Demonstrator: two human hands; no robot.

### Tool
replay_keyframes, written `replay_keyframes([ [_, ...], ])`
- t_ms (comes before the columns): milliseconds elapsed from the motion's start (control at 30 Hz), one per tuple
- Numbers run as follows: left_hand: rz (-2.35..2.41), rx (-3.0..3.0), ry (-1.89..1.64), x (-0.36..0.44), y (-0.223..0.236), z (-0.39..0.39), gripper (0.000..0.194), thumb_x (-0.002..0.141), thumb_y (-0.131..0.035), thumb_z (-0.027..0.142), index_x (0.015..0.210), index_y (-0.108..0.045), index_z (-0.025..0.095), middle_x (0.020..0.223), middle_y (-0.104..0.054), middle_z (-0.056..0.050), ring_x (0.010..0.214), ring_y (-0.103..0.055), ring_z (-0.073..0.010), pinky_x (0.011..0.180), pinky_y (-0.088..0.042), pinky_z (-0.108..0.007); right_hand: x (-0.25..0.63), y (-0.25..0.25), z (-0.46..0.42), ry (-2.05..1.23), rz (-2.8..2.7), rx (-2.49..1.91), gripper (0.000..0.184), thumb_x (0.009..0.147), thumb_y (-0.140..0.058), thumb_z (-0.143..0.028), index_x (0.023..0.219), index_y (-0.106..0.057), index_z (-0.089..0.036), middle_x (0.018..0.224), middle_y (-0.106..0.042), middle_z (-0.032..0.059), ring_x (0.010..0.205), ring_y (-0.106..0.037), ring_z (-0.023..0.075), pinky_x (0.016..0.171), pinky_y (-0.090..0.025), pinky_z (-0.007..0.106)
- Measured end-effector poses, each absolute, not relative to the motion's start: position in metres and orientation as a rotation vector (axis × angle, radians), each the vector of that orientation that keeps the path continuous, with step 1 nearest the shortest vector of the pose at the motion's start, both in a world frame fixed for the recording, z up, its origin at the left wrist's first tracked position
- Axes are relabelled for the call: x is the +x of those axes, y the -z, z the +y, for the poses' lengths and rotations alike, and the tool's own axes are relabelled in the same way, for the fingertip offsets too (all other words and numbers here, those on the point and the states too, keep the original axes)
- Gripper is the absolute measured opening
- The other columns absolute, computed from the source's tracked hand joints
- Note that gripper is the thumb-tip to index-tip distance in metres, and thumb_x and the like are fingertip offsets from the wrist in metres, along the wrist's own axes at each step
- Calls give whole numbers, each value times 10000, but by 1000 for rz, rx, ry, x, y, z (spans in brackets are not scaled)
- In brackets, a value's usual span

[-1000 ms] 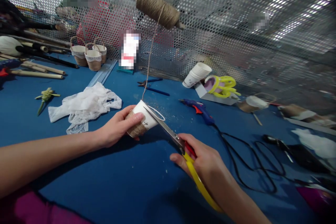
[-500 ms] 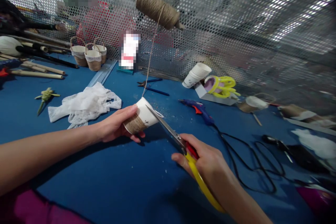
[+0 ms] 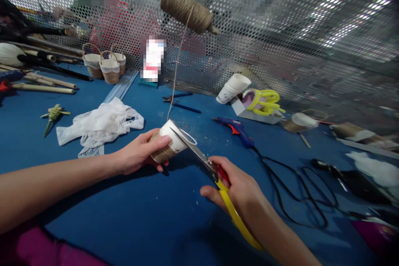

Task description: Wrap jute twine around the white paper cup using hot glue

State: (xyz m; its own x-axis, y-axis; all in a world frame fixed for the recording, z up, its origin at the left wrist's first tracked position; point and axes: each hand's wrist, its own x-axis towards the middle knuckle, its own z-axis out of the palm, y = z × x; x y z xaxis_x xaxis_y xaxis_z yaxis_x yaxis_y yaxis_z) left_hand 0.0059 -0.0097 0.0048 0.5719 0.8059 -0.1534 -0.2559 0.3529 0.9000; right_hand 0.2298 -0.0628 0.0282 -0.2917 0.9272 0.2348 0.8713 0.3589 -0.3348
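Observation:
My left hand (image 3: pixel 145 147) is closed around a white paper cup (image 3: pixel 176 141) that lies tilted, its mouth toward the right. Brown twine covers the lower part of the cup. From the cup a strand of twine (image 3: pixel 176 68) runs up to a spool of twine (image 3: pixel 186 8) hung by the mesh panel. In my right hand (image 3: pixel 238 187) are scissors (image 3: pixel 232 208) with yellow and red handles; the blades lie across the cup's front near its rim. Whether the blades touch the cup I cannot tell.
Pliers (image 3: pixel 181 104) and a blue glue gun (image 3: pixel 235 129) with a looping black cord lie beyond my hands. White lace (image 3: pixel 102 122) is at the left, with small twine-wrapped baskets (image 3: pixel 110 68) behind it. Stacked paper cups (image 3: pixel 233 88) and a yellow-handled tool (image 3: pixel 264 102) stand at the back right.
My left thumb has shifted across onto the cup's white side, and the cup has dropped slightly to the right. The scissors have moved a little left and their blades look closer together.

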Motion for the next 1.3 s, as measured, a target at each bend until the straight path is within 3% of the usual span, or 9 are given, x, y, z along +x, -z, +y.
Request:
replay_keyframes([
  [333, 724, 967, -806, 5, -7, -11, 426, 724, -607, 445, 1019, -471, 171, 796, -565, -32, 603, -567, -121, 500, -479, -237, 228, -33, -63, -171, -2287, -1637, 333, 730, -505, -522, 770, -538, -194, 546, -509, -15, 443, -451, 107, 422, -389, 212],
  [567, 754, 1053, -891, 5, -2, -9, 398, 731, -612, 411, 1016, -477, 169, 788, -574, -34, 613, -568, -123, 514, -485, -238, 228, -35, -64, -180, -2274, -1706, 249, 743, -527, -426, 828, -563, -196, 552, -515, -19, 453, -476, 113, 429, -393, 211],
  [867, 604, 976, -793, -3, -8, -1, 485, 763, -520, 523, 1092, -464, 170, 897, -597, -93, 713, -617, -200, 570, -497, -301, 234, -31, -64, -146, -2277, -1575, 300, 758, -494, -495, 779, -555, -203, 540, -511, -14, 442, -451, 111, 420, -387, 217],
  [1100, 621, 972, -753, -1, -6, -2, 393, 751, -563, 488, 942, -503, 150, 814, -577, -65, 612, -592, -145, 439, -444, -198, 231, -37, -62, -196, -2317, -1636, 349, 670, -602, -519, 809, -540, -205, 589, -519, -19, 485, -477, 119, 454, -418, 227],
  [1300, 632, 1026, -739, 3, -5, -8, 397, 765, -564, 458, 1019, -483, 163, 833, -575, -63, 615, -591, -135, 431, -454, -185, 230, -32, -62, -190, -2293, -1584, 466, 641, -605, -574, 893, -534, -189, 642, -503, -11, 504, -459, 112, 449, -405, 224],
])
